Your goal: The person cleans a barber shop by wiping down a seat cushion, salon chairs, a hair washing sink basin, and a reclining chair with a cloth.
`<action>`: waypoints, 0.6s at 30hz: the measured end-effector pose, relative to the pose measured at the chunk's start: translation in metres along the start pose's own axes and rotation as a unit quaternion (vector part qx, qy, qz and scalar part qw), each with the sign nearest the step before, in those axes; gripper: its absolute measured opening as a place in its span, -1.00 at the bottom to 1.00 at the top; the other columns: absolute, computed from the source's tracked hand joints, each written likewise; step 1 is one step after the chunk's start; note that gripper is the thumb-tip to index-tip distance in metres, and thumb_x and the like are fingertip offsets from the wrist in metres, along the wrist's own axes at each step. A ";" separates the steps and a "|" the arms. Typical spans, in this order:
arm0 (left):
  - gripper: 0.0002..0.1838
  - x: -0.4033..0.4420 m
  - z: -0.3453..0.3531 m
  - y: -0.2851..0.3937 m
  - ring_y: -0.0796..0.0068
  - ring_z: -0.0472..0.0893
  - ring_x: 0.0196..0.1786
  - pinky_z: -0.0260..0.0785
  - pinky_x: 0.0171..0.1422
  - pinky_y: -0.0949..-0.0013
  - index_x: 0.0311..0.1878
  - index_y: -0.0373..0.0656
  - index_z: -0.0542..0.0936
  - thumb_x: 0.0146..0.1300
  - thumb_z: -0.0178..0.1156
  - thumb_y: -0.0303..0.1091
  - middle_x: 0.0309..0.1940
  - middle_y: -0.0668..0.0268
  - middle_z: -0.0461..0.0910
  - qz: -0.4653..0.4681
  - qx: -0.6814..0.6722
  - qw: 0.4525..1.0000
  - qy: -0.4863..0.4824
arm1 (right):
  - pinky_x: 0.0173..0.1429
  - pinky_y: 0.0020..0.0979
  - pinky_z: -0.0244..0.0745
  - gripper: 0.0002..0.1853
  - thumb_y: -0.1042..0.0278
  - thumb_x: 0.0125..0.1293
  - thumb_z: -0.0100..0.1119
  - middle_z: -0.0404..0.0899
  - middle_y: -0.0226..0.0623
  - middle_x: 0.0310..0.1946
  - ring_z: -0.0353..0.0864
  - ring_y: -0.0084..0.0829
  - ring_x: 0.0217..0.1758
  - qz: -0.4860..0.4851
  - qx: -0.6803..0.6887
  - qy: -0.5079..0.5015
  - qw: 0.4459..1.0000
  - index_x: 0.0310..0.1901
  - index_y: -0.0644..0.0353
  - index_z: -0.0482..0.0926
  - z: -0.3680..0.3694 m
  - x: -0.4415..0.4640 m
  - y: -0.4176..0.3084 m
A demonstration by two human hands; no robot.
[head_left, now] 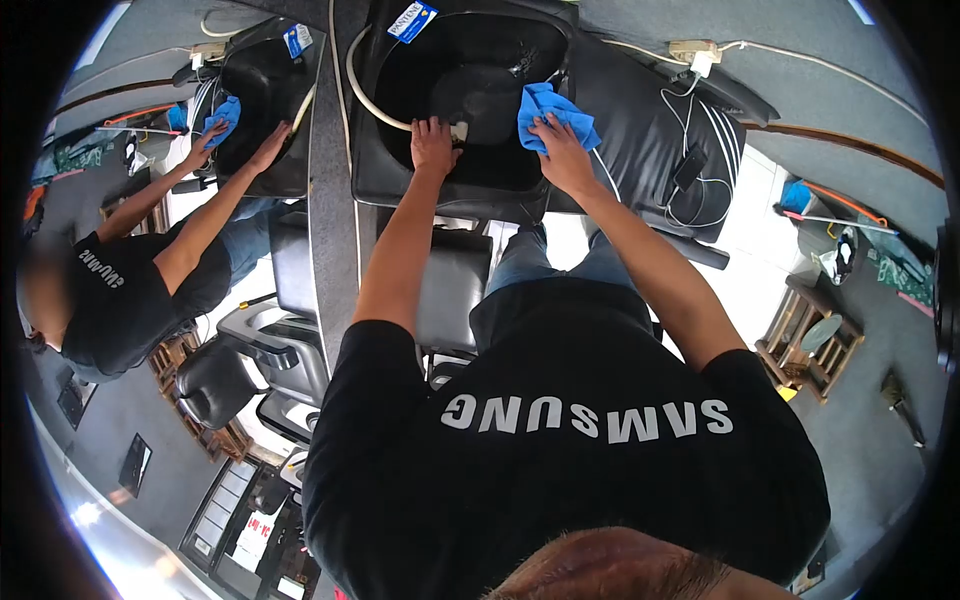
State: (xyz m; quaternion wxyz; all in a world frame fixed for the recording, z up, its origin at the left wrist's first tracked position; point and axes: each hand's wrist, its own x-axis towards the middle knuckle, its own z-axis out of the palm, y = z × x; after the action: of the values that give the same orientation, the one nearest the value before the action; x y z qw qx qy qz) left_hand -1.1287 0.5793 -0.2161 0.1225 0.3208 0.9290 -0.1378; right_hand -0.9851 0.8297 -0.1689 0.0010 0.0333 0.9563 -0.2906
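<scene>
My right hand [562, 146] grips blue cloth [541, 101], seemingly wiping the black basin [432, 72] near its right edge, needing pressure; left hand [433, 149], grip unclear.

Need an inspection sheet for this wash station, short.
Surface: black basin, bright specks inside; wetness unclear.
Job's things: blue cloth at the basin's right rim; pale hose reaching into the basin.
Clutter: Pantene packet at the far left corner; dark device on the black pad.
Hands: left hand at the hose's end; right hand on the cloth; grip firmness unclear.
Cables: white adapter plugged in, thin cable looping near the device.
Surroundings: mirror left, black chair, wooden rack.
</scene>
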 end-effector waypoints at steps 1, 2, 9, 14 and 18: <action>-0.28 0.005 0.001 0.001 0.13 0.41 0.37 0.17 0.50 -0.04 0.27 -0.09 0.53 0.21 0.35 0.23 0.21 0.16 0.51 0.004 0.009 0.999 -0.036 | 0.60 0.08 0.18 -0.49 0.49 0.30 0.22 0.48 -0.19 0.41 0.24 -0.07 0.61 0.009 0.006 -0.002 1.000 0.31 0.10 0.49 0.000 -0.002 -0.001; -0.27 0.013 0.001 0.001 0.14 0.43 0.35 0.20 0.46 -0.04 0.28 -0.08 0.52 0.24 0.32 0.27 0.20 0.15 0.52 0.008 0.017 0.997 -0.070 | 0.60 0.08 0.18 -0.48 0.50 0.29 0.23 0.48 -0.19 0.41 0.23 -0.07 0.61 0.018 0.011 -0.004 1.000 0.31 0.10 0.49 -0.001 -0.002 0.001; -0.26 0.035 -0.001 -0.008 0.06 0.64 0.14 0.44 0.24 -0.05 0.21 -0.10 0.54 0.31 0.13 0.41 0.08 0.12 0.61 0.109 -0.004 0.986 -0.128 | 0.64 0.14 0.05 -0.51 0.53 0.17 0.26 0.41 -0.16 0.46 0.15 -0.06 0.65 0.074 -0.034 0.063 0.995 0.19 0.12 0.51 0.016 0.002 -0.029; -0.14 0.066 -0.027 -0.016 -0.04 0.71 0.07 0.49 0.22 -0.08 0.11 -0.20 0.63 0.38 -0.12 0.51 -0.03 -0.07 0.71 0.167 -0.107 0.969 -0.147 | 0.65 0.11 0.03 -0.48 0.51 0.15 0.30 0.38 -0.22 0.46 0.11 -0.10 0.66 0.071 -0.082 0.054 0.993 0.20 0.09 0.53 0.016 0.003 -0.032; -0.09 0.088 -0.041 -0.010 -0.10 0.66 0.17 0.44 0.31 -0.08 0.07 -0.25 0.69 0.43 -0.20 0.51 0.03 -0.12 0.70 0.126 -0.142 0.964 -0.185 | 0.64 0.13 0.02 -0.55 0.46 0.19 0.25 0.42 -0.23 0.43 0.14 -0.11 0.65 0.059 -0.102 0.055 0.992 0.16 0.08 0.55 0.014 0.002 -0.031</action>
State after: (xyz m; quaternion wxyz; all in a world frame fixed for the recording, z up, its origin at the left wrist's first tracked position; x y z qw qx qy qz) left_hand -1.2083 0.6352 -0.2039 0.3529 0.3831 0.8525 -0.0447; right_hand -0.9892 0.7964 -0.1636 -0.0309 0.1053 0.9758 -0.1889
